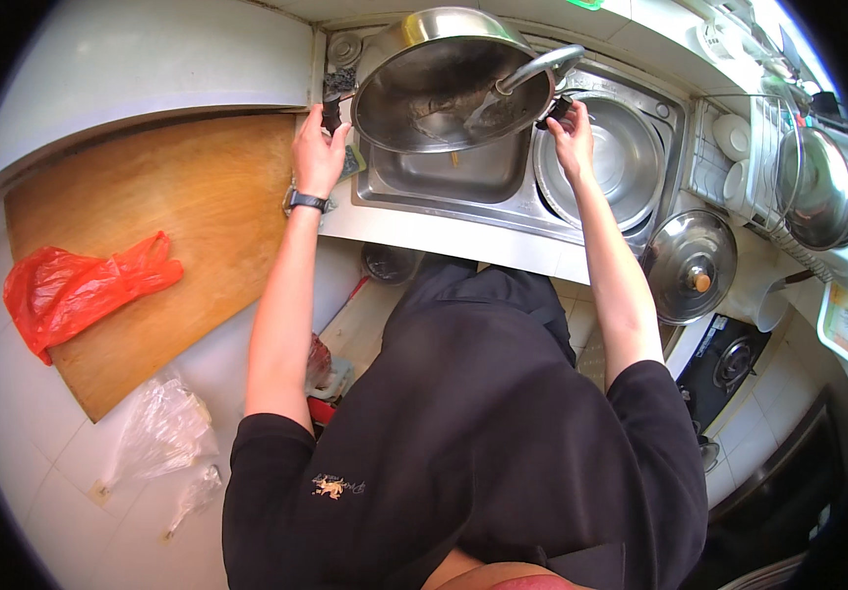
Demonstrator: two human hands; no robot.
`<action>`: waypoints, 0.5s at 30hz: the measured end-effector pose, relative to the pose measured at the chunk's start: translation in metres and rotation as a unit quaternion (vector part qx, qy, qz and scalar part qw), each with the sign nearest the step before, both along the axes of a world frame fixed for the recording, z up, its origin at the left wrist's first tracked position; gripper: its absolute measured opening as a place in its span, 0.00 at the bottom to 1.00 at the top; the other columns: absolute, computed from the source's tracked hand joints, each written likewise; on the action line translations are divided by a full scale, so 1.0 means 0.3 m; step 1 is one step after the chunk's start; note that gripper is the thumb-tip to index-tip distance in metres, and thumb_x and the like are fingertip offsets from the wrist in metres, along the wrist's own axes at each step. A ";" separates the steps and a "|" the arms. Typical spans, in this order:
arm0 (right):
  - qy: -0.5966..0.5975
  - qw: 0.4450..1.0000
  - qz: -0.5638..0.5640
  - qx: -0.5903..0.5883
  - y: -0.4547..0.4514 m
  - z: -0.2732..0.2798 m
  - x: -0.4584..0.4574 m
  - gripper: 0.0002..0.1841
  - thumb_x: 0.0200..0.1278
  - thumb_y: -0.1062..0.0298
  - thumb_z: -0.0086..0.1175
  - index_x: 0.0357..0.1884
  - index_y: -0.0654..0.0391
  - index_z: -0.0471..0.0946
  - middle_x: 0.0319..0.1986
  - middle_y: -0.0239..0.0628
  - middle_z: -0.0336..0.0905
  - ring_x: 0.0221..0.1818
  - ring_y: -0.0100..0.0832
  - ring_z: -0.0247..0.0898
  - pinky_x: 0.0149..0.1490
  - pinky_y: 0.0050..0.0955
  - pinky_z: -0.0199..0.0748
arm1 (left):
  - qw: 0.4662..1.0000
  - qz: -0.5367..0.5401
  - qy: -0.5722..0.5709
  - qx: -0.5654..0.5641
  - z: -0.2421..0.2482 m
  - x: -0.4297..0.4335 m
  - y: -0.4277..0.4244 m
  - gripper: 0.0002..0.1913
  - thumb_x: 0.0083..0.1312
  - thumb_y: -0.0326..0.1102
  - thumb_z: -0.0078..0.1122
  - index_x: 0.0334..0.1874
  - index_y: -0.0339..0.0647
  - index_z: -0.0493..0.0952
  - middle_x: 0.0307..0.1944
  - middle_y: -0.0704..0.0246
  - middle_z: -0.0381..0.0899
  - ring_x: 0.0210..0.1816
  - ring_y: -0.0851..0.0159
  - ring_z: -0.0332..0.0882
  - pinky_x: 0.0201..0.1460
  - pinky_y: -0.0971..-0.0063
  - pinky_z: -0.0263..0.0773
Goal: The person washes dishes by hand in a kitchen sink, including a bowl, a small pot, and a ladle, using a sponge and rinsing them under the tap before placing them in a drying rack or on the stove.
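A large stainless-steel wok [394, 103] is tilted over the left sink bowl [446, 173], its dark inside facing me. My left hand [321, 151] grips the black handle on its left side. With my right hand [575, 144] I hold the opposite black handle [558, 110]. The curved metal faucet [542, 66] reaches over the wok's rim, its end inside the mouth. Some wet-looking streaks show on the wok's inner wall. Below my right hand, a round metal basin [623, 162] sits in the right sink bowl. A green scouring sponge [354, 161] lies beside my left hand.
A wooden board [195, 199] with a red plastic bag [92, 287] lies at left; clear plastic bags [166, 428] hang below. To the right are a glass pot lid [692, 258], a wire dish rack [708, 147] with white bowls, and a gas stove [726, 361].
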State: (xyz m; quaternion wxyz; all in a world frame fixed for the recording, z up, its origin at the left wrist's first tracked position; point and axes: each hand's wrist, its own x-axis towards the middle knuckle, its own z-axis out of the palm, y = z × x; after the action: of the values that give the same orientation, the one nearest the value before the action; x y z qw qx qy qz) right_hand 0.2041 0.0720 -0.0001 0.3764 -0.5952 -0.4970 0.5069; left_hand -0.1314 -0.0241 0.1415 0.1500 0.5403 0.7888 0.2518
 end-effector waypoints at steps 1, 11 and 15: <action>-0.059 0.998 0.012 0.017 -0.004 0.034 0.014 0.23 0.51 0.77 0.55 0.50 0.55 0.62 0.38 0.40 0.74 0.40 0.30 0.73 0.44 0.27 0.71 | 0.999 0.033 -0.011 0.004 -0.081 -0.020 -0.004 0.13 0.54 0.31 0.59 0.41 0.38 0.69 0.27 0.66 0.77 0.22 0.70 0.76 0.25 0.78 0.70; -0.169 0.982 -0.008 0.084 -0.102 0.327 0.087 0.18 0.51 0.76 0.55 0.45 0.54 0.68 0.35 0.37 0.75 0.38 0.29 0.74 0.39 0.25 0.74 | 0.920 0.139 -0.367 -0.002 -0.518 0.097 0.162 0.10 0.59 0.25 0.51 0.43 0.37 0.66 0.33 0.66 0.76 0.27 0.71 0.76 0.27 0.80 0.72; -0.204 0.972 0.042 0.112 -0.118 0.442 0.095 0.17 0.52 0.73 0.56 0.45 0.54 0.70 0.34 0.36 0.76 0.34 0.27 0.74 0.38 0.25 0.72 | 0.909 0.099 -0.401 -0.051 -0.632 0.181 0.188 0.14 0.60 0.25 0.49 0.48 0.34 0.62 0.35 0.61 0.75 0.29 0.66 0.78 0.25 0.77 0.74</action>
State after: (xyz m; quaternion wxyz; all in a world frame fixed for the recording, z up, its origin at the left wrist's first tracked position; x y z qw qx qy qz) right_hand 0.2325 0.0366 0.1323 0.3099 -0.6187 -0.6416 0.3309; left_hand -0.0772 0.0322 -0.0482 0.4557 0.3045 0.7233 0.4202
